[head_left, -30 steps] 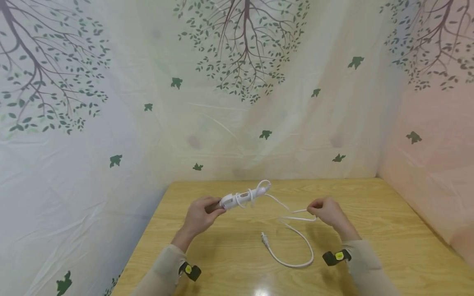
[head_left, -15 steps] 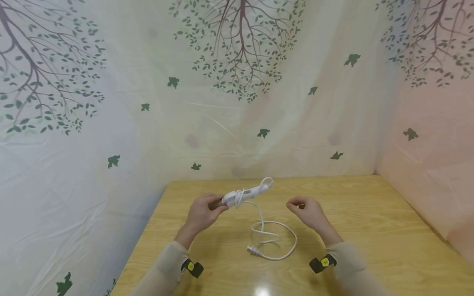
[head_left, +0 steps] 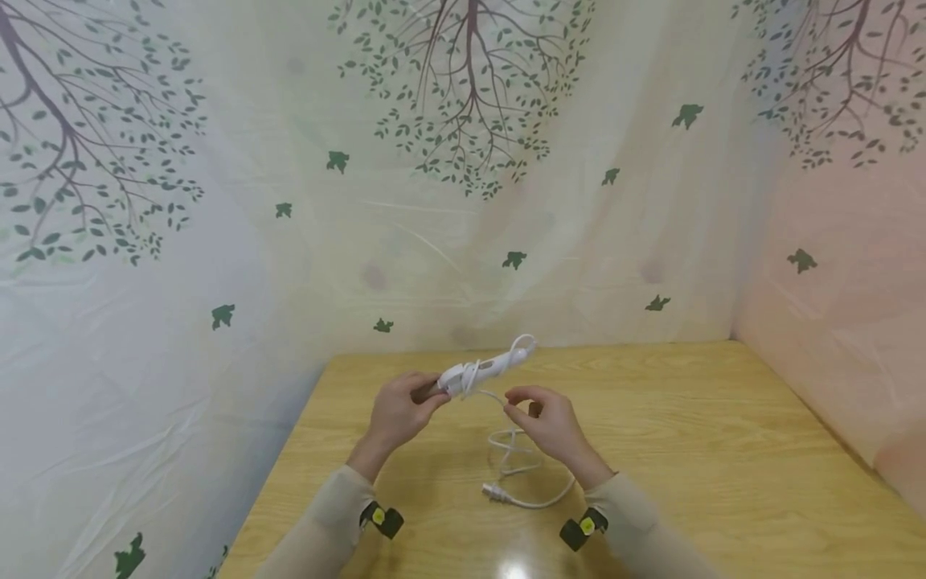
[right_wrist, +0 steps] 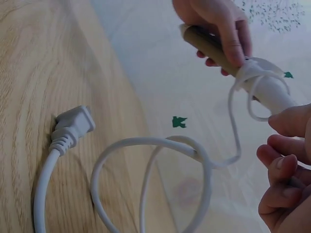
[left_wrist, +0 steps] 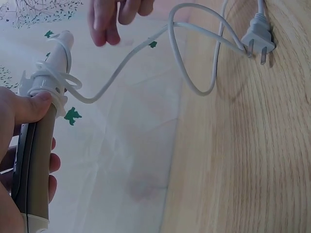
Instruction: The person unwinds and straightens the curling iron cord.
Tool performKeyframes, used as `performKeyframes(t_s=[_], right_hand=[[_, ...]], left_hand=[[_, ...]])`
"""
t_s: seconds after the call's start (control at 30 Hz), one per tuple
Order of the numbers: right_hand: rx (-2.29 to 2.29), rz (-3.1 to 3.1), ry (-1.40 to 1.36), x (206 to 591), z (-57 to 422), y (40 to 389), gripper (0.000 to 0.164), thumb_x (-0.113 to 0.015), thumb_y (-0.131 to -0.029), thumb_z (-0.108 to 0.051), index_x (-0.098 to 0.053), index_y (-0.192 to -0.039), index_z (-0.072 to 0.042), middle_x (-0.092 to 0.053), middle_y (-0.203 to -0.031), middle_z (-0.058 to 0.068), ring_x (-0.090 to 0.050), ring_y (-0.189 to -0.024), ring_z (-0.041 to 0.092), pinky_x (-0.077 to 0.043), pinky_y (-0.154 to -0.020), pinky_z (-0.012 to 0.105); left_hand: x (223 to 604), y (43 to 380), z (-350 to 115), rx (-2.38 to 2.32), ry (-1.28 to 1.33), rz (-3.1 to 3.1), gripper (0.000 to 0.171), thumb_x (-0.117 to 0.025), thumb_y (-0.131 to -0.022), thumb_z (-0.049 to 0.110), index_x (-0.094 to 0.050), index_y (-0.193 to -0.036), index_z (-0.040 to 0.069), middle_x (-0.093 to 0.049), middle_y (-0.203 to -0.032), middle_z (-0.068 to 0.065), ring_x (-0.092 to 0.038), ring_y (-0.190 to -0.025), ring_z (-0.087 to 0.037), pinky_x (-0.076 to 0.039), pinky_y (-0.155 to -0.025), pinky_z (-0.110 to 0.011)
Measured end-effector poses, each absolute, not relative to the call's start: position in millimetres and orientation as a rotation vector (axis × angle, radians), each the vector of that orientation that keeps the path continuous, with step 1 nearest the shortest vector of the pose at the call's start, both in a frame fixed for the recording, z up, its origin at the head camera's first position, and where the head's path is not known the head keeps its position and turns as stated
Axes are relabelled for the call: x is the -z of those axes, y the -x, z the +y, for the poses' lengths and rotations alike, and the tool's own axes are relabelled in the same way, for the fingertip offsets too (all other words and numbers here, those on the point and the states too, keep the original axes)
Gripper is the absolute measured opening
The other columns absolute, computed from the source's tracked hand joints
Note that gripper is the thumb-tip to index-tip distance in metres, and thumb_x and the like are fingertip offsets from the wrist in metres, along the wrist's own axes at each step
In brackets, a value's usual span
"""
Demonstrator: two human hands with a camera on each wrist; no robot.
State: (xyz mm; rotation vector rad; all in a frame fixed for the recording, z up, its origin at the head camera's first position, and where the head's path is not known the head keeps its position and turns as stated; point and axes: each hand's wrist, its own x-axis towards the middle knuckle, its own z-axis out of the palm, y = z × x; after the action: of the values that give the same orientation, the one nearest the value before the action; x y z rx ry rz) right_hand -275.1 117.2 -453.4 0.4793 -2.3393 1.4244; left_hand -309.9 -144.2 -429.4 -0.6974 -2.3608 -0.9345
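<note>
My left hand (head_left: 398,412) grips a curling iron (head_left: 497,365) by its brown barrel (left_wrist: 40,165), above the table. The white handle points away to the right, with a few turns of its white cord (right_wrist: 233,124) wound loosely round it. From there the cord hangs to the table in loose loops, ending in a two-pin plug (left_wrist: 259,38). My right hand (head_left: 551,425) is just right of the hanging cord, below the handle. Its fingers (right_wrist: 279,184) are loosely bent, and both wrist views show the cord passing apart from them.
A wood-grain table (head_left: 723,450) lies beneath both hands. Behind it and at the sides hang pale sheets (head_left: 434,241) printed with trees and green leaves. A black strap device sits on each wrist.
The right hand has let go of the cord and come left, towards the curling iron. The cord and plug have shifted left, and the turns round the handle sit closer together. The left hand keeps its grip.
</note>
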Motion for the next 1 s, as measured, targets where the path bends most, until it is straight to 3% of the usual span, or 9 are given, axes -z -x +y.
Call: performKeyframes(t_s=[0.4, 0.53, 0.7, 1.0], right_hand=[[-1.331, -2.386, -0.441, 463.2, 102.2, 295.8, 0.018, -0.075, -0.085, -0.015, -0.073, -0.099, -0.004, -0.072, -0.091, 0.006, -0.035, -0.04, -0.001, -0.031, -0.039, 0.019], [-1.313, -2.419, -0.437, 465.0, 96.7, 303.4, 0.015, -0.075, -0.084, -0.017, -0.074, -0.095, -0.007, -0.074, -0.091, 0.004, -0.048, -0.051, 0.004, -0.038, -0.047, 0.018], [-1.253, -2.43, -0.463, 469.0, 91.8, 308.6, 0.007, -0.076, -0.083, -0.016, -0.076, -0.089, -0.012, -0.075, -0.089, 0.002, -0.066, -0.079, 0.013, -0.048, -0.064, 0.021], [-1.269, -2.479, -0.448, 469.8, 88.2, 308.5, 0.005, -0.075, -0.085, -0.018, -0.077, -0.089, -0.014, -0.076, -0.092, 0.0, -0.067, -0.083, 0.015, -0.048, -0.067, 0.022]], left_hand=[[428.3, 309.8, -140.9, 0.964, 0.731, -2.355, 0.027, -0.082, -0.079, 0.023, -0.075, -0.101, 0.01, -0.072, -0.091, -0.003, -0.068, -0.075, -0.012, -0.054, -0.064, -0.021], [427.9, 309.4, -139.4, 0.966, 0.741, -2.343, 0.027, -0.083, -0.079, 0.023, -0.075, -0.101, 0.01, -0.072, -0.09, -0.003, -0.068, -0.075, -0.013, -0.054, -0.064, -0.022], [429.8, 308.7, -139.1, 0.941, 0.748, -2.348, 0.028, -0.084, -0.077, 0.024, -0.076, -0.101, 0.011, -0.072, -0.091, -0.002, -0.068, -0.077, -0.013, -0.054, -0.064, -0.023], [428.5, 309.0, -139.5, 0.941, 0.763, -2.335, 0.028, -0.084, -0.078, 0.024, -0.076, -0.102, 0.011, -0.072, -0.091, -0.001, -0.067, -0.077, -0.012, -0.053, -0.065, -0.023]])
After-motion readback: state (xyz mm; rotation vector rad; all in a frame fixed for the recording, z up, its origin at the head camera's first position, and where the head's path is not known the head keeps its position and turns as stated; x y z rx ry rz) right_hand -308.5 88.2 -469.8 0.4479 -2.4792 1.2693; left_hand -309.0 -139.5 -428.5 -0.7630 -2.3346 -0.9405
